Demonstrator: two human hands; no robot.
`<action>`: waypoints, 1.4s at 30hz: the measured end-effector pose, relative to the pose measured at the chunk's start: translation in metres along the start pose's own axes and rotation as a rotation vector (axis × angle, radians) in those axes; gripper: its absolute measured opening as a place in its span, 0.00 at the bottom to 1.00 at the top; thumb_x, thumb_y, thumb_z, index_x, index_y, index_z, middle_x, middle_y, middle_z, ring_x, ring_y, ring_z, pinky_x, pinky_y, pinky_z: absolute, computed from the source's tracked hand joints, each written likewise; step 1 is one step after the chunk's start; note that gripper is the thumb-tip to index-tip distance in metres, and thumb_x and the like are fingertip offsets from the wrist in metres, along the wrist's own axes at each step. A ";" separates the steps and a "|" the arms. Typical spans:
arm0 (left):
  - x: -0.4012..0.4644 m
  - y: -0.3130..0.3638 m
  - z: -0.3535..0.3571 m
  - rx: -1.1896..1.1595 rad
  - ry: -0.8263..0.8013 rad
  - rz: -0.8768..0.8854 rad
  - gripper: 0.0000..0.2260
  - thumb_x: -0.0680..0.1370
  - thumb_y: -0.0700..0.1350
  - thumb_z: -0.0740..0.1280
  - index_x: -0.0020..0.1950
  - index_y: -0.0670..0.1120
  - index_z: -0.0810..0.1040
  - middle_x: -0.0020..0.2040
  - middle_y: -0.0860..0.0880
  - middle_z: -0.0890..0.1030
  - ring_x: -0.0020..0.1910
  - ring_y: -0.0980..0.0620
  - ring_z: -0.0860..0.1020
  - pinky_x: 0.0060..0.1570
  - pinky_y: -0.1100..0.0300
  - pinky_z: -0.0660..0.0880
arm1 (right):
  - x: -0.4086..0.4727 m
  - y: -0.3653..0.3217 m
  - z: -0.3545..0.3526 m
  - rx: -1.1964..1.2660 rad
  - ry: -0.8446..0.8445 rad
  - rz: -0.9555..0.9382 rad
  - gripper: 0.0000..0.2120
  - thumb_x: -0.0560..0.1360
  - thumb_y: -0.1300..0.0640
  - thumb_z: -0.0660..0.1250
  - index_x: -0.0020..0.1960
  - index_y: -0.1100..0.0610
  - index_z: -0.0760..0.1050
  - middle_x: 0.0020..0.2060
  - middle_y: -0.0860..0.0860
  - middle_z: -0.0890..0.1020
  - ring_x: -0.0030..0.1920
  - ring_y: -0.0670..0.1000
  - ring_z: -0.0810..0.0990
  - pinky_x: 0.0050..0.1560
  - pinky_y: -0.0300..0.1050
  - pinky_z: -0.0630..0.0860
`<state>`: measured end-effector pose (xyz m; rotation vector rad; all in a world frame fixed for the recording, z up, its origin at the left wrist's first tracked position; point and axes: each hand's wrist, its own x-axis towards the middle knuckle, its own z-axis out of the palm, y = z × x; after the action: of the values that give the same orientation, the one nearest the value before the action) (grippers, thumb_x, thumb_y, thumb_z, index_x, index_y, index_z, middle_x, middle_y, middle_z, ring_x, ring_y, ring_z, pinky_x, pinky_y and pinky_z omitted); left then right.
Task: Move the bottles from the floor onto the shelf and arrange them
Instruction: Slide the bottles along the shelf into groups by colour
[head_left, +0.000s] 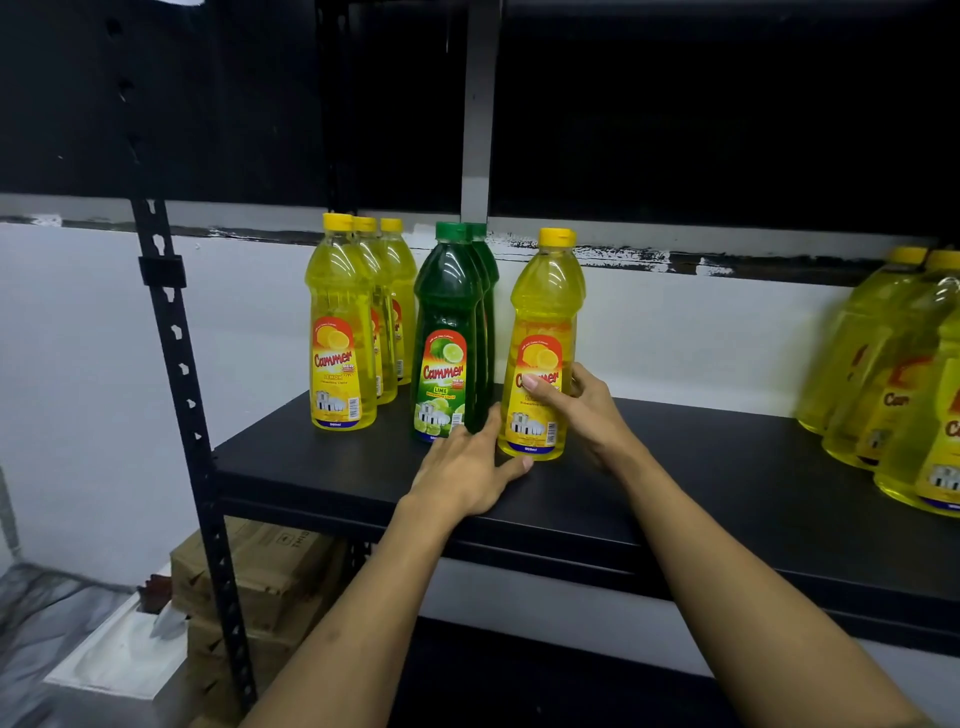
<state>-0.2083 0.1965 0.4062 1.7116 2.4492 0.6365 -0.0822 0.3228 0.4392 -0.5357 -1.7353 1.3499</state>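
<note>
Head view, shelf at chest level.

**A:** We log the state. Right hand (574, 410) grips the lone yellow bottle (540, 348) low on its label, thumb across the front, fingers curled round the right side. The bottle stands upright on the shelf (727, 483), just beside the green row (452, 332).

**B:** And the left hand (467, 470)?

**A:** Flat on the shelf, fingers straight and together, its edge touching the base of the front green bottle and the thumb reaching toward the base of the yellow one. It holds nothing; we read it as a guide or a stop.

**B:** Step in hand, as we judge it?

**A:** Lining up this yellow bottle as the head of a third row. The yellow row (345, 322) at left and the green row each run front to back, labels forward.

**B:** How do we do it well?

**A:** Slide, do not lift; the grip is low, so a push there should not tip it. Bring its front level with the green bottle's front, and match the gap already seen between yellow row and green row. Keep the label square to us.

**B:** Risks?

**A:** The left hand sits against the green base; a nudge could skew that row. We cannot tell how many green bottles stand behind the front one. More yellow bottles (893, 364) stand well apart at the right; the floor stock is out of view.
</note>
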 end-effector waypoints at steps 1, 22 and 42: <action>0.000 0.000 -0.001 0.008 -0.005 0.008 0.38 0.79 0.69 0.57 0.82 0.60 0.42 0.73 0.38 0.68 0.74 0.37 0.66 0.73 0.43 0.63 | -0.001 0.000 -0.001 -0.013 0.004 -0.005 0.23 0.73 0.51 0.74 0.65 0.53 0.73 0.54 0.47 0.84 0.52 0.46 0.85 0.44 0.38 0.82; -0.006 0.014 -0.003 0.085 0.030 0.025 0.33 0.82 0.65 0.55 0.83 0.55 0.47 0.72 0.39 0.72 0.74 0.41 0.65 0.75 0.44 0.60 | -0.005 0.011 -0.003 -0.012 0.012 -0.034 0.26 0.69 0.42 0.75 0.63 0.47 0.73 0.57 0.49 0.84 0.56 0.50 0.85 0.57 0.52 0.82; -0.024 0.022 0.003 -0.043 0.079 -0.107 0.40 0.80 0.69 0.55 0.83 0.47 0.47 0.73 0.44 0.75 0.70 0.37 0.73 0.65 0.42 0.71 | -0.058 -0.012 -0.014 -0.180 0.041 0.079 0.47 0.71 0.51 0.78 0.79 0.54 0.52 0.63 0.50 0.71 0.58 0.45 0.75 0.51 0.34 0.73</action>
<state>-0.1791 0.1817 0.4080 1.5569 2.5398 0.7516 -0.0371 0.2833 0.4308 -0.7346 -1.8285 1.2342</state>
